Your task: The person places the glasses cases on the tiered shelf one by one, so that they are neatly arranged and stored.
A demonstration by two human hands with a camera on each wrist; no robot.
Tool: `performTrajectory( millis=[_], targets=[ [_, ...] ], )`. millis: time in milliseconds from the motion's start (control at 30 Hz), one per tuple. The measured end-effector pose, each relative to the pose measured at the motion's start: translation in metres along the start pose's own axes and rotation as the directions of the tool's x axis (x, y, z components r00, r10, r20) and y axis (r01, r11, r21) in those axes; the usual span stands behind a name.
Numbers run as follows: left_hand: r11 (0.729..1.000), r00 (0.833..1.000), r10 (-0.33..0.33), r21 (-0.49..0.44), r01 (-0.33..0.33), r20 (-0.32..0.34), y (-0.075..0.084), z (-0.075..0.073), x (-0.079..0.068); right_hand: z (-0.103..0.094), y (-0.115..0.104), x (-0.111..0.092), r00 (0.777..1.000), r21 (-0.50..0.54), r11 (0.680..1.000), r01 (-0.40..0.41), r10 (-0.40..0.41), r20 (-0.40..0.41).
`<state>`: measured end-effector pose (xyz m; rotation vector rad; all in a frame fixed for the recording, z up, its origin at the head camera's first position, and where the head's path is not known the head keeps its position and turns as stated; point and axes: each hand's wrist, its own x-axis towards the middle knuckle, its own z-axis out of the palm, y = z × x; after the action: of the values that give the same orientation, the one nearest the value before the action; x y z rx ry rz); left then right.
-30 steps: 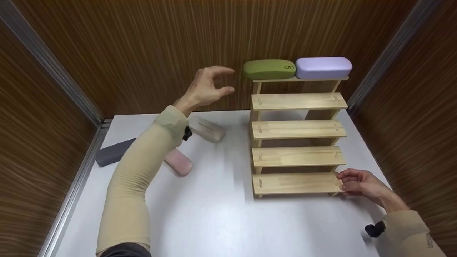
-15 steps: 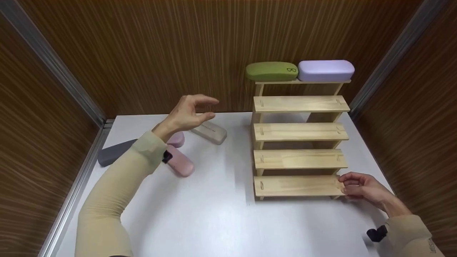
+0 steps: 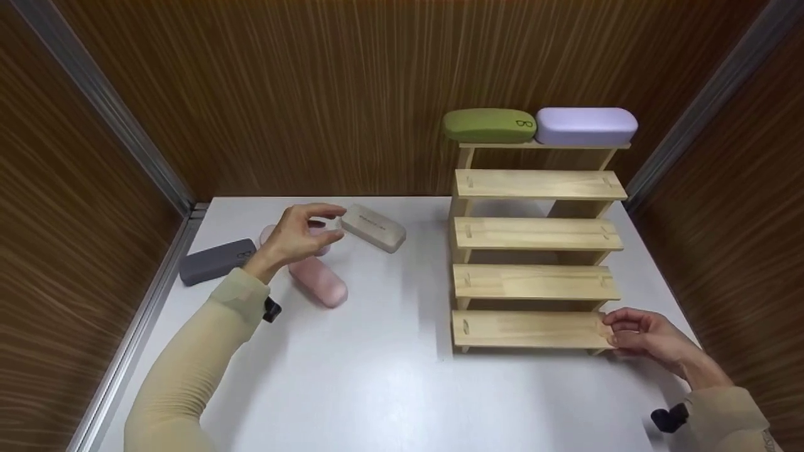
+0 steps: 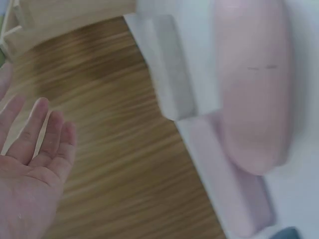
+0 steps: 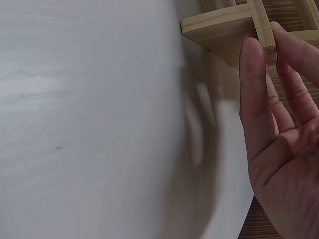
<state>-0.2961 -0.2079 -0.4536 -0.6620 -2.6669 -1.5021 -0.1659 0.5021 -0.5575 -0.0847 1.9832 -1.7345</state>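
From the head, the left hand (image 3: 293,236) holds thumb and fingers apart, gripping nothing, partly hiding a pale mauve rounded case (image 3: 266,233); a beige oblong case (image 3: 374,228) lies just off its fingertips, a pink rounded case (image 3: 318,282) on its near side, a dark grey oblong case (image 3: 215,263) left of its wrist. From the left wrist I see a bare palm. From the right wrist, the right hand (image 5: 284,129) pinches a tiered pale wooden rack (image 5: 219,22) by its end
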Motion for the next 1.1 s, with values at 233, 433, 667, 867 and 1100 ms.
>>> performTrajectory(
  millis=[233, 433, 667, 867, 1100],
  targets=[
    [0.995, 0.994, -0.095, 0.027, 0.097, -0.048, -0.038, 0.005, -0.021, -0.003, 0.002, 0.001, 1.0, 0.03, 0.999, 0.01, -0.011, 0.027],
    [0.983, 0.982, -0.184, 0.021, 0.185, -0.054, -0.064, 0.008, -0.029, -0.004, 0.002, 0.001, 1.0, 0.027, 1.0, 0.0, 0.0, 0.015],
    [0.955, 0.955, -0.295, 0.004, 0.295, -0.021, -0.088, 0.01, -0.041, -0.002, 0.001, 0.001, 1.0, 0.03, 0.999, -0.012, 0.012, 0.01],
    [0.948, 0.948, -0.317, 0.025, 0.317, -0.025, -0.099, 0.013, -0.047, -0.002, 0.0, 0.002, 1.0, 0.017, 1.0, -0.014, 0.014, 0.004],
    [0.957, 0.957, -0.29, 0.01, 0.29, 0.004, -0.104, 0.014, -0.054, -0.002, -0.001, 0.001, 0.999, 0.057, 0.998, -0.008, 0.006, 0.039]
  ],
)
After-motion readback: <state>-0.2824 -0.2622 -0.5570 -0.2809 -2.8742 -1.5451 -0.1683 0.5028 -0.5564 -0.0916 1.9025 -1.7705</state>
